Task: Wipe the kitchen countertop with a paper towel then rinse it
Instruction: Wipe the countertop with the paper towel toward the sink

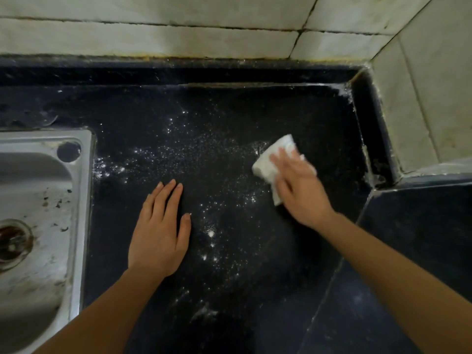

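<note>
A black countertop (255,118) fills the middle of the view, dusted with white powder (178,154) in scattered specks. My right hand (298,185) presses a folded white paper towel (268,162) flat on the counter at the right, with straight fingers on top of it. My left hand (161,226) rests flat on the counter at the centre left, fingers straight, holding nothing.
A stainless steel sink (76,175) with a stained basin and a drain (12,241) lies at the left. Tiled walls (178,26) close the back and the right corner. A raised black ledge (378,129) runs along the right wall.
</note>
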### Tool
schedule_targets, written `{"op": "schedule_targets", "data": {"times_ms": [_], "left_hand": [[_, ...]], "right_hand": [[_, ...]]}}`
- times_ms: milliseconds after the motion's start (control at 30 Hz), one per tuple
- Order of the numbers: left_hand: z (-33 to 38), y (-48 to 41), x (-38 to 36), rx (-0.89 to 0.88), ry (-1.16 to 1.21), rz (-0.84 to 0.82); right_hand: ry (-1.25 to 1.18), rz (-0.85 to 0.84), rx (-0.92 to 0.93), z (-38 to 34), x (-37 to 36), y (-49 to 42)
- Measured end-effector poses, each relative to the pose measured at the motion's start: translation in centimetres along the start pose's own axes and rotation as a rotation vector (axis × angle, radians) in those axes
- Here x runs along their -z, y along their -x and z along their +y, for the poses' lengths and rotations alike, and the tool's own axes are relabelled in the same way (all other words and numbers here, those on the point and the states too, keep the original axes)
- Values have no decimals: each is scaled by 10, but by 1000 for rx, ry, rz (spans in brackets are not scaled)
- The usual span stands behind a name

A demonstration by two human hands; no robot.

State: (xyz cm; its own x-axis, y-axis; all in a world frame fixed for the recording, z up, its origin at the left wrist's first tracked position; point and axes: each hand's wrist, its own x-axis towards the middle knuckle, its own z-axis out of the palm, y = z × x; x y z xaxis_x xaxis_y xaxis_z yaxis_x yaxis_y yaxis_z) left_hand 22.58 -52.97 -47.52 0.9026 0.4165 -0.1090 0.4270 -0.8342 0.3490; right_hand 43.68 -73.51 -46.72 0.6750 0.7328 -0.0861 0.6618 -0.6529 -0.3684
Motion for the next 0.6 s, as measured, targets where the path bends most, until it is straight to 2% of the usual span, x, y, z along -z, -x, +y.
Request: {"op": "schedule_targets", "data": {"times_ms": [100,167,300,367,433,467,600], "left_hand": [[0,0,0,4,-1,-6],[0,0,1,7,-3,-6],[1,0,1,-3,-8,2],[1,0,1,-3,-13,2],[1,0,1,-2,-12,4],[1,0,1,-2,-9,3],[0,0,1,-4,-11,3]], "right_hand": [[43,-164,239,4,6,19],[47,-144,215,26,16,5],[55,87,-192,75,33,-48],[37,142,-422,77,36,-72],[73,142,-496,60,28,-85],[84,137,-453,47,22,-85],[1,50,-34,-12,-8,-33]]}}
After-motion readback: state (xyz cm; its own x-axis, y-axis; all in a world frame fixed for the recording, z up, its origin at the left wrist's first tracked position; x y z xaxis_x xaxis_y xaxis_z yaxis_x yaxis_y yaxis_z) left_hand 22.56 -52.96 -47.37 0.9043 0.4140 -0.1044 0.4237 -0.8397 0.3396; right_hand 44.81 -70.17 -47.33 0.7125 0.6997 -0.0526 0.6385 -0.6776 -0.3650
